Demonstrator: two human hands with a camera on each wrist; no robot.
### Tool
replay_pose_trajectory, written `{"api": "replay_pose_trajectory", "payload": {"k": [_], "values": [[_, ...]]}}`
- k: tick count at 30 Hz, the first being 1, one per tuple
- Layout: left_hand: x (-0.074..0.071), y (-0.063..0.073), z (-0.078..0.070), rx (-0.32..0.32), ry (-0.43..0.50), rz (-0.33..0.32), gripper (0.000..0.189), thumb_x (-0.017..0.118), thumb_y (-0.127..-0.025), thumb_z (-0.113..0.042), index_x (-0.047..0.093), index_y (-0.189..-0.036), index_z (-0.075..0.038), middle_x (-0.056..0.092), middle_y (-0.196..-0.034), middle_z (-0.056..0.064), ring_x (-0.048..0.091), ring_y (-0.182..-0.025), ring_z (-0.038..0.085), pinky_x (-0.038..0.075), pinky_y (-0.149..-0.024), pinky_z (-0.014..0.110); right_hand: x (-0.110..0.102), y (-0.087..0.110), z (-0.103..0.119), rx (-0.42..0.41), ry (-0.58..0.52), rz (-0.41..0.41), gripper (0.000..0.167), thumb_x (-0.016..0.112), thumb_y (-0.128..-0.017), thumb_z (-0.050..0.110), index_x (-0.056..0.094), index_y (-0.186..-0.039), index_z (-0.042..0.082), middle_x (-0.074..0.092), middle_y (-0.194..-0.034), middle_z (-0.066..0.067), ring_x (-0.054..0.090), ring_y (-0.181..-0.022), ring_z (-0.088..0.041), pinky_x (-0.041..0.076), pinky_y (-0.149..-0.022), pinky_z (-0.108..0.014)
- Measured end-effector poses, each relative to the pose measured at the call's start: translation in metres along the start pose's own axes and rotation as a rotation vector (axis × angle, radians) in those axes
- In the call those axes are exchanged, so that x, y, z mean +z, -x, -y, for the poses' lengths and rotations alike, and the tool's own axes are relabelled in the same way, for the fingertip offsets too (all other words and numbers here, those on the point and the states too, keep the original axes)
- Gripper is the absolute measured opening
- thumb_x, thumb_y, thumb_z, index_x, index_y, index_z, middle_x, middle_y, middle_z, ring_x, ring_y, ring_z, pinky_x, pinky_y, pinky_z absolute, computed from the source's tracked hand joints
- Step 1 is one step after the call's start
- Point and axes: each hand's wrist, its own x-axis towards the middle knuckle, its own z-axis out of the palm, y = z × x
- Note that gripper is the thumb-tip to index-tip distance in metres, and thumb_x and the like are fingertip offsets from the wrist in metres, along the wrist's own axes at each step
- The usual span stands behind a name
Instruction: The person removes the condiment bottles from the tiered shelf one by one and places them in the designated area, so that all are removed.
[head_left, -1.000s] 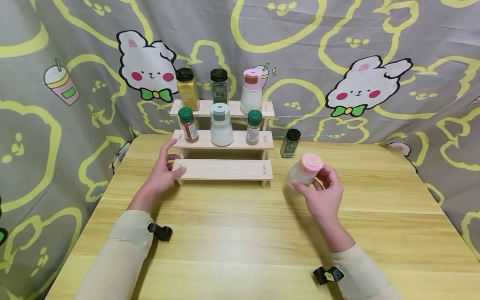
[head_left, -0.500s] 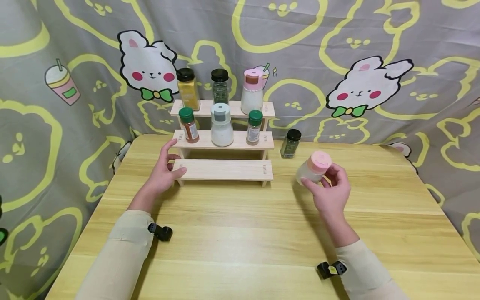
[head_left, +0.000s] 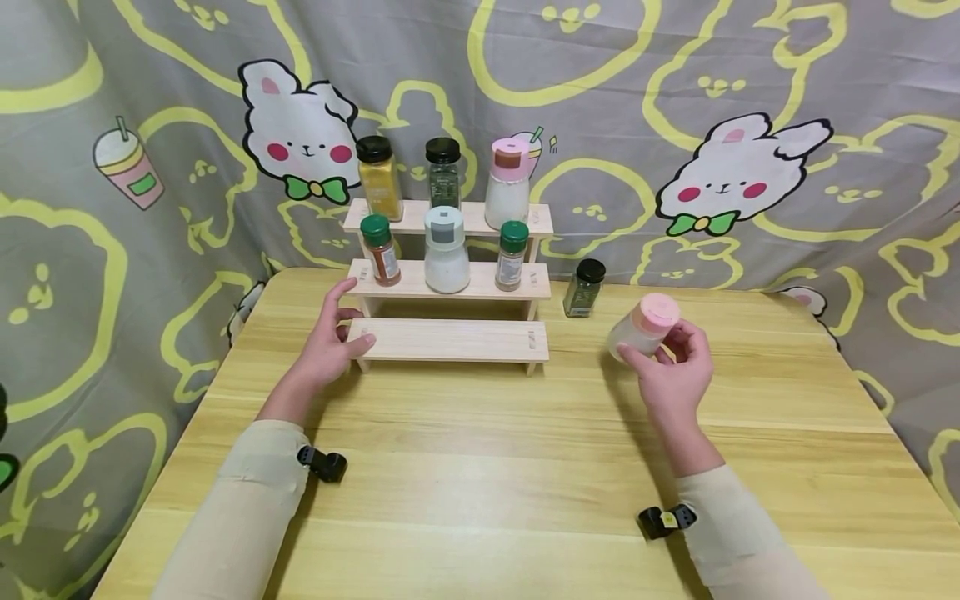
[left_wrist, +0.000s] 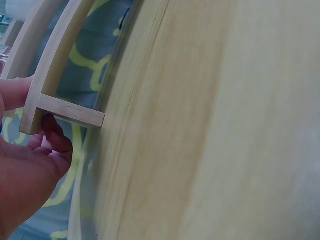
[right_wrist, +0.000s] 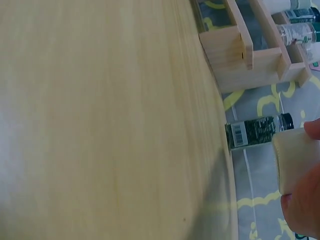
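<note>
My right hand holds a frosted, pink-capped seasoning jar off the table, tilted with its cap toward the upper right. In the right wrist view the jar's pale base shows beside the fingers. A three-step wooden spice rack stands at the back of the table. My left hand grips the left end of its lowest step, thumb on top; in the left wrist view the other fingers curl underneath. Right of the rack a black-capped jar of green herbs stands upright.
On the middle step are a green-capped red spice jar, a white-capped shaker and another green-capped jar. The top step bears a yellow spice jar, a herb jar and a pink-capped shaker. A patterned curtain hangs behind.
My right hand has carried the pink-capped jar to the right and slightly toward the back, away from the rack. The left hand has kept its grip on the rack.
</note>
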Motion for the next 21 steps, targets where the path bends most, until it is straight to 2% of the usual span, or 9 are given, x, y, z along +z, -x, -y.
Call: {"api": "replay_pose_trajectory", "payload": {"k": [8,16,21], "values": [[0.001,0.004,-0.010,-0.003,0.003,0.000,0.087,0.063,-0.092,0.010,0.015,-0.159,-0.020,0.034,-0.139,0.032,0.043,-0.113,0.041,0.040,-0.081,0.034,-0.001,-0.009,-0.007,0.007,0.034,-0.019,0.062,0.092,-0.064,0.001,0.062,-0.117,0.013,0.060,-0.111,-0.003,0.055,-0.105,-0.018,0.048,-0.084,-0.028],[0.002,0.004,-0.009,-0.016,0.008,0.000,0.087,0.061,-0.092,0.011,0.015,-0.159,-0.020,0.037,-0.134,0.033,0.047,-0.106,0.040,0.044,-0.077,0.029,0.002,-0.020,-0.011,0.015,0.043,-0.016,0.062,0.093,-0.066,0.005,0.061,-0.120,0.012,0.060,-0.116,-0.004,0.054,-0.108,-0.018,0.047,-0.086,-0.030],[0.000,-0.005,0.014,-0.001,-0.010,-0.019,0.090,0.064,-0.092,0.008,0.016,-0.159,-0.030,0.038,-0.136,0.028,0.046,-0.111,0.038,0.042,-0.081,0.033,0.005,-0.027,-0.014,0.028,0.035,-0.040,0.063,0.093,-0.066,0.005,0.061,-0.119,0.014,0.059,-0.115,-0.003,0.054,-0.108,-0.018,0.047,-0.088,-0.030]]}}
